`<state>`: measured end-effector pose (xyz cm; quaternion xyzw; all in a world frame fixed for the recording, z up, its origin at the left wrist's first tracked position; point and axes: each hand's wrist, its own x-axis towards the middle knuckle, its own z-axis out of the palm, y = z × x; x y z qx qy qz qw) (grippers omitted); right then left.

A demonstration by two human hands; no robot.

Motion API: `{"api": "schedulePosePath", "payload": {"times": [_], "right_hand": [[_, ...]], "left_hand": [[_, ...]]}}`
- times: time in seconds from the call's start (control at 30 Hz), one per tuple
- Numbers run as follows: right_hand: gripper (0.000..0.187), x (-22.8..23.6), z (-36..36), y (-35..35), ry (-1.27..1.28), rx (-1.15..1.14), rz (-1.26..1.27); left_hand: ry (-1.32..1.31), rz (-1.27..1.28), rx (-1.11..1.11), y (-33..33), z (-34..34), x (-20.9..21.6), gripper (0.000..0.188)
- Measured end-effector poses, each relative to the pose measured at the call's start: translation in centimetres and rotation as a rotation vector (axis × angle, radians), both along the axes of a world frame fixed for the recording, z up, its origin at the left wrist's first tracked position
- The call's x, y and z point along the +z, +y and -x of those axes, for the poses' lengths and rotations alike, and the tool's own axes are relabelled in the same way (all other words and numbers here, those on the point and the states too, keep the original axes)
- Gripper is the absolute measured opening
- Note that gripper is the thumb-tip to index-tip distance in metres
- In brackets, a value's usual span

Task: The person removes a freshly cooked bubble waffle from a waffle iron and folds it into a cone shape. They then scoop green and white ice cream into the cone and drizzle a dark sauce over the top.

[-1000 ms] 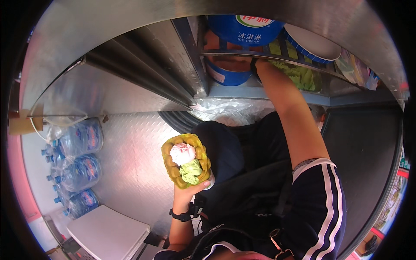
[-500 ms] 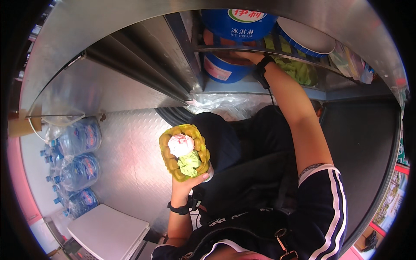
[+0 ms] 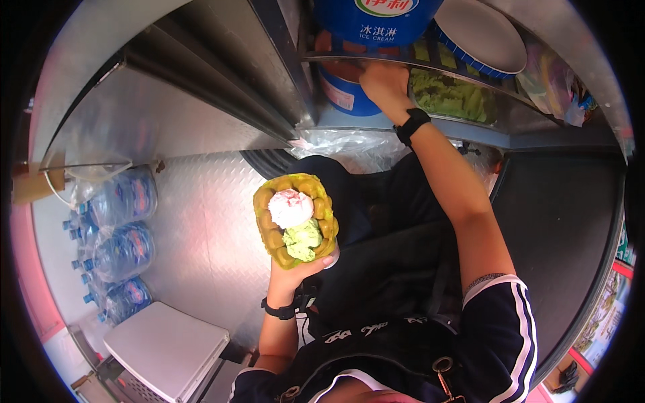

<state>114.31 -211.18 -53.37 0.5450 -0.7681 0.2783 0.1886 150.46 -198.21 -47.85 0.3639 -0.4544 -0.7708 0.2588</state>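
Observation:
My left hand (image 3: pixel 293 273) is wrapped round the base of a golden egg waffle (image 3: pixel 265 209), held up in front of my lap. In the waffle sit a pinkish-white ice cream scoop (image 3: pixel 291 208) and, just below it, a green ice cream scoop (image 3: pixel 302 240). My right hand (image 3: pixel 388 86) reaches into the cabinet, over the rim of a lower blue tub (image 3: pixel 366 105) with brown contents. Its fingers are curled and partly hidden by the tub and a metal bar, so whatever they hold does not show.
A larger blue ice cream tub (image 3: pixel 376 20) stands above the lower one. To its right are a green-filled container (image 3: pixel 453 94) and a tilted white-and-blue tub (image 3: pixel 484 37). Bottled water packs (image 3: pixel 121 248) line the left wall, near a white lid (image 3: pixel 168 349).
My right hand has drawn back slightly toward me, so more of it shows at the tub. The waffle in my left hand has shifted a little up and right.

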Motion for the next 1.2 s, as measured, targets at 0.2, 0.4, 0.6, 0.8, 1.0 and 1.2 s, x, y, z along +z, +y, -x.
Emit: {"api": "schedulePosePath", "payload": {"times": [0.2, 0.4, 0.6, 0.8, 1.0, 1.2], "right_hand": [[0.027, 1.6, -2.2, 1.9, -0.147, -0.148, -0.232], [0.035, 4.2, -2.4, 2.8, -0.455, -0.270, -0.428], [0.034, 5.1, -1.6, 4.3, -0.563, -0.310, -0.442], [0.034, 4.8, 0.5, 7.0, -0.990, -0.121, -0.441], [0.031, 8.2, -0.8, 11.1, -1.194, 0.072, -0.369], [0.029, 13.0, -3.0, 16.5, -1.101, 0.404, -0.386]], "left_hand": [[0.028, -0.003, 0.018, 0.4, 0.2, -0.6, 0.079], [0.019, 0.030, 0.008, 0.0, 0.5, -1.3, 0.082], [-0.008, 0.011, 0.003, -1.0, 1.1, -1.5, 0.081], [-0.072, 0.032, -0.012, -1.6, 1.8, -1.2, 0.088], [-0.028, 0.015, 0.009, -1.9, 3.5, -0.6, 0.084], [-0.032, 0.163, 0.048, -1.4, 4.8, -0.5, 0.085]]}}
